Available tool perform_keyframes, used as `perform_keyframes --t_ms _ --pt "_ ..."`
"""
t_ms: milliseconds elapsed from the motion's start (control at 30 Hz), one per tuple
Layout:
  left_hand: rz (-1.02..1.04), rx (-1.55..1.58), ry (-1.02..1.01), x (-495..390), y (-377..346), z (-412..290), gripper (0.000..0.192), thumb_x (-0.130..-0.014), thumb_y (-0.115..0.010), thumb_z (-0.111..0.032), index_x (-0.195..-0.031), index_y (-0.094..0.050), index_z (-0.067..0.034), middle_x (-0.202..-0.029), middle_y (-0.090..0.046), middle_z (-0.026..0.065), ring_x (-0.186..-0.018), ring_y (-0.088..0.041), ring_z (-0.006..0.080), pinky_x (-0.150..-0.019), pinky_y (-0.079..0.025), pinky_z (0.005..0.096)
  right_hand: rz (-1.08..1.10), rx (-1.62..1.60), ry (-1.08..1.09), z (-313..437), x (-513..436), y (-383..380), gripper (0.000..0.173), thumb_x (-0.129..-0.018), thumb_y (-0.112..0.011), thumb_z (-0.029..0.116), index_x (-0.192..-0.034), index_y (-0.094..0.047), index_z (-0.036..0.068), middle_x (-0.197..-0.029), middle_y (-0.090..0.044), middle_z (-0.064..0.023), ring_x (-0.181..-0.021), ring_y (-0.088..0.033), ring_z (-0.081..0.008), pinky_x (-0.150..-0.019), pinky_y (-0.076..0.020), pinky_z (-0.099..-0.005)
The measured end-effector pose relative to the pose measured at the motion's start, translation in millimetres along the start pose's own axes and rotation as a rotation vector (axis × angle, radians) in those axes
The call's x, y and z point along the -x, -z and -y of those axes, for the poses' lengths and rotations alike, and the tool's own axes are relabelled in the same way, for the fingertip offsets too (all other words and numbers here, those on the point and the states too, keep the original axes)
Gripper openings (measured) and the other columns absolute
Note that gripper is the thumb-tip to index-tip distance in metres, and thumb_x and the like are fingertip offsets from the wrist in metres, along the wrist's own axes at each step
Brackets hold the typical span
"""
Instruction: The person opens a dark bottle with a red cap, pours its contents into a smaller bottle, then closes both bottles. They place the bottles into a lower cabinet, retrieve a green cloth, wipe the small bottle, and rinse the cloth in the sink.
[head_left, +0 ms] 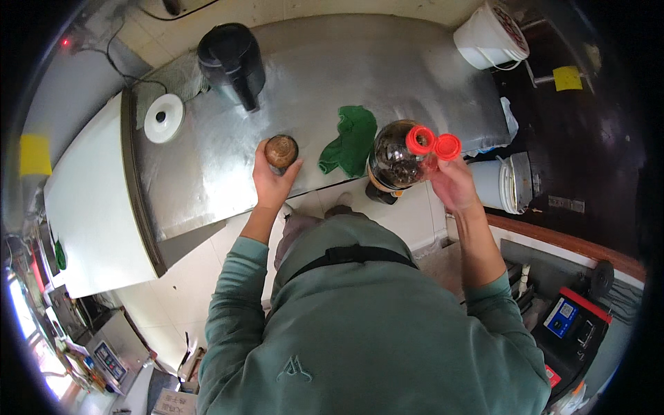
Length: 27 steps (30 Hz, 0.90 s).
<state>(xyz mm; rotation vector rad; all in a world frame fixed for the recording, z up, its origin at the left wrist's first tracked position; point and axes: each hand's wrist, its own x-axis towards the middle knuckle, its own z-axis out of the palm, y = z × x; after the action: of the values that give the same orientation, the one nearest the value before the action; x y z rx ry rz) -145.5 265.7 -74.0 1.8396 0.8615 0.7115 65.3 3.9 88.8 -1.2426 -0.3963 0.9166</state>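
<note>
My left hand (274, 179) is wrapped around a small round container (281, 151) with a brown top or contents, over the front part of the steel table (311, 67). In my right hand (453, 181) is a large clear plastic bottle (395, 155) with dark contents; its red flip cap (434, 142) stands open beside my fingers. Between the two hands a crumpled green cloth (353, 140) lies on the table. A smaller dark bottle or container (381, 193) shows partly below the large bottle; what it rests on is hidden.
A black pitcher-like vessel (231, 62) and a white lid with a black knob (164, 118) stand at the back left. A white bucket (490, 39) sits at the table's right end, another bucket (500, 184) below it. A white panel (98, 202) borders the left.
</note>
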Motion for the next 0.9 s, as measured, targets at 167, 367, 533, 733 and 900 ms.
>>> perform_keyframes --t_ms 167,367,533,733,900 --pt "0.010 -0.031 -0.029 0 0 3 0.099 -0.070 -0.092 -0.022 -0.146 -0.033 0.001 -0.131 -0.057 0.0217 -0.118 -0.060 0.0310 -0.103 -0.048 0.0391 -0.089 -0.095 0.051 -6 12 11 0.026 -0.094 -0.065 0.022 -0.110 -0.065 0.002 -0.106 -0.067 -0.0067 -0.092 -0.059 -0.0139 -0.080 -0.0447 -0.0283" --pt "0.050 -0.035 -0.039 -2 5 8 0.111 -0.066 -0.095 -0.023 -0.148 -0.026 0.006 -0.137 -0.051 0.0231 -0.125 -0.054 0.0319 -0.109 -0.042 0.0391 -0.031 -0.100 0.007 -16 16 26 0.022 -0.094 -0.063 0.020 -0.107 -0.066 0.002 -0.100 -0.066 -0.0046 -0.089 -0.059 -0.0128 -0.078 -0.0448 -0.0281" --pt "0.108 -0.050 -0.049 2 12 15 0.117 -0.065 -0.096 -0.023 -0.151 -0.022 0.006 -0.137 -0.051 0.0232 -0.125 -0.054 0.0324 -0.109 -0.042 0.0401 -0.053 -0.085 0.006 -20 22 30 0.021 -0.093 -0.064 0.021 -0.102 -0.068 0.002 -0.094 -0.064 -0.0022 -0.085 -0.056 -0.0118 -0.076 -0.0435 -0.0276" --pt "0.151 -0.027 -0.038 12 26 18 0.119 -0.066 -0.095 -0.022 -0.153 -0.019 0.006 -0.137 -0.051 0.0233 -0.127 -0.052 0.0334 -0.107 -0.045 0.0446 -0.085 -0.088 -0.001 -28 32 31 0.021 -0.094 -0.064 0.022 -0.101 -0.069 0.004 -0.090 -0.062 -0.0005 -0.079 -0.053 -0.0103 -0.072 -0.0408 -0.0266" --pt "0.152 -0.119 -0.054 14 44 23 0.112 -0.069 -0.092 -0.020 -0.152 -0.021 0.006 -0.132 -0.054 0.0213 -0.123 -0.055 0.0323 -0.102 -0.048 0.0437 -0.039 -0.155 -0.052 -34 39 33 0.033 -0.090 -0.067 0.021 -0.117 -0.057 0.006 -0.102 -0.064 -0.0050 -0.089 -0.059 -0.0149 -0.081 -0.0458 -0.0271"
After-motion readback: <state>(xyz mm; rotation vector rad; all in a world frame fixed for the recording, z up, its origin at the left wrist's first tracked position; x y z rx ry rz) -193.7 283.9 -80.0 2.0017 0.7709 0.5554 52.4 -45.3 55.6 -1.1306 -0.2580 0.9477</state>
